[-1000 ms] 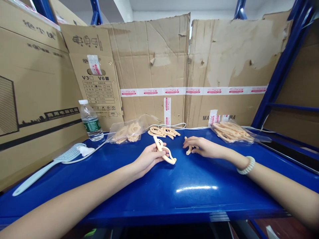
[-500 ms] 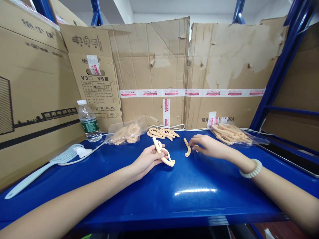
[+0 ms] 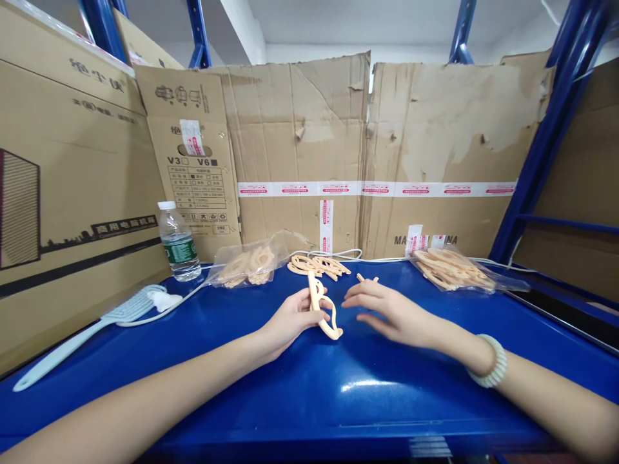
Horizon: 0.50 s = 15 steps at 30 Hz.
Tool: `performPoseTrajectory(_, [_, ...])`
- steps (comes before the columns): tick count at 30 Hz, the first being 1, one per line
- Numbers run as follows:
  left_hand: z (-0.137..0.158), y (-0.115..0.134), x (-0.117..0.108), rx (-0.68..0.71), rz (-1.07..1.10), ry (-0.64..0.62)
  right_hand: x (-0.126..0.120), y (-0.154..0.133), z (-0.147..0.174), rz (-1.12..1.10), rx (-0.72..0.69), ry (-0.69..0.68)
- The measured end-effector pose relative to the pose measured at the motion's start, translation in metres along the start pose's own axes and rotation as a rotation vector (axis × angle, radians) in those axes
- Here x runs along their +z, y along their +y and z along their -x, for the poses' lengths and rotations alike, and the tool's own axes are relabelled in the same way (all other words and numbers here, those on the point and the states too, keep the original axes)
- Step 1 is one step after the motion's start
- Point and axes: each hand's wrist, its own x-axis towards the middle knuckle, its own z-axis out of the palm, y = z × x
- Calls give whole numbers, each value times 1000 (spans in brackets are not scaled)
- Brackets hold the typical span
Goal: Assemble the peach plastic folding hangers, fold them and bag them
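Observation:
My left hand point(image 3: 300, 316) is closed on a cream, looped plastic piece point(image 3: 319, 306), which looks like part of a folding hanger. The piece stands tilted just above the blue table, its curved end pointing down towards me. To its right, my right hand point(image 3: 382, 310) hovers with fingers stretched and apart, and no object shows in it. Short cream pieces point(image 3: 361, 278) lie behind the right fingers, partly hidden by them. Further back, a small heap of similar looped cream parts point(image 3: 322, 265) rests on the table.
Clear bags of cream parts lie at back left point(image 3: 249, 265) and back right point(image 3: 447, 267). A water bottle point(image 3: 180, 248) and a pale blue brush point(image 3: 97, 332) are on the left. A white cable point(image 3: 333, 252) runs before the cardboard wall point(image 3: 300, 148). A dark flat device point(image 3: 570, 316) lies right.
My right hand has come away from the short cream pieces, moving left and nearer me towards the left hand. The piece in my left hand has turned more upright. The camera view has shifted slightly.

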Motion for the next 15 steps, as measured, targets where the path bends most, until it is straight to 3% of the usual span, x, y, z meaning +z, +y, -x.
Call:
performPoseTrajectory(4, [1, -2, 1, 68, -68, -58, 7, -23, -6, 30, -152, -76])
performPoseTrajectory(10, [3, 2, 7, 77, -161, 6, 10, -19, -3, 110, -85, -47])
performPoseTrajectory(15, [6, 1, 7, 275, -336, 66, 9, -22, -1, 71, -49, -1])
